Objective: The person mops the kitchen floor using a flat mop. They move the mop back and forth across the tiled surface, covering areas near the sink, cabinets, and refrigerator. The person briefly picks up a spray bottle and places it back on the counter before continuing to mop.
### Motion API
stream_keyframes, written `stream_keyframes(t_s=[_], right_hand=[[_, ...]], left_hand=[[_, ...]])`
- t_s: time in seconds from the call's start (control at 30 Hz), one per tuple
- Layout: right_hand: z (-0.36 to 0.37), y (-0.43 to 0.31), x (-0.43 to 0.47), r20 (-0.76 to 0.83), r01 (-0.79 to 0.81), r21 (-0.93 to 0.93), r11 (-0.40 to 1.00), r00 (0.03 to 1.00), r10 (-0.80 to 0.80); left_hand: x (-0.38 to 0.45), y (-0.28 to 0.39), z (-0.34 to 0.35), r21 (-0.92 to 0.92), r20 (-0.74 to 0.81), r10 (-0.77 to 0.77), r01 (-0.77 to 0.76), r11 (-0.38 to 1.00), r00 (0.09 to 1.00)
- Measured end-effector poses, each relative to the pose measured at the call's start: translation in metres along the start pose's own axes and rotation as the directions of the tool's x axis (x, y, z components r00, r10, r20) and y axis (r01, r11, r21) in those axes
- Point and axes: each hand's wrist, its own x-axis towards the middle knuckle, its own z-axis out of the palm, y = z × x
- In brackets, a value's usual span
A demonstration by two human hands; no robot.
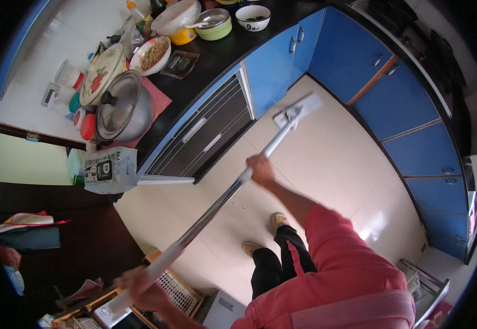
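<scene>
A flat mop with a long metal pole (209,214) slants across the view. Near the pole's upper end, at the lower left, my left hand (142,288) is closed around the grey grip. My right hand (261,169) grips the pole farther down, by a light grey collar. The pale, flat mop head (300,109) rests on the light tiled floor (312,164), close to the corner of the blue cabinets. It looks slightly blurred. Small dark specks (240,203) lie on the tiles in front of my shoes (280,221).
Blue cabinets (411,103) line the right side. A dark built-in appliance (218,131) sits under the black counter (209,61), which bears a lidded pot (129,109), bowls and a plastic bag (111,170). Behind my left arm is a wood-framed rack (177,292); a metal rack (423,288) stands lower right.
</scene>
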Motion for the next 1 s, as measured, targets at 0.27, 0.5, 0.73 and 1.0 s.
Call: stream_keyframes(t_s=[0.27, 0.5, 0.73, 1.0], right_hand=[[-0.074, -0.173, -0.039, 0.559, 0.0, 0.273, 0.962, 0.814, -0.159], [-0.101, -0.048, -0.025, 0.114, -0.117, 0.098, 0.988, 0.988, 0.105], [-0.098, 0.113, -0.039, 0.01, -0.405, -0.244, 0.881, 0.907, 0.42], [-0.042, -0.168, -0.065, 0.517, 0.025, 0.322, 0.946, 0.833, -0.198]], left_hand=[[0.072, 0.163, -0.053, -0.447, 0.479, 0.336, -0.104, 0.888, 0.811], [0.039, 0.051, -0.004, 0.014, -0.01, 0.059, -0.059, 0.998, 0.998], [-0.021, -0.065, 0.094, -0.334, 0.388, -0.136, 0.277, 0.901, 0.912], [0.049, 0.144, -0.074, 0.078, -0.301, 0.262, -0.25, 0.965, 0.917]])
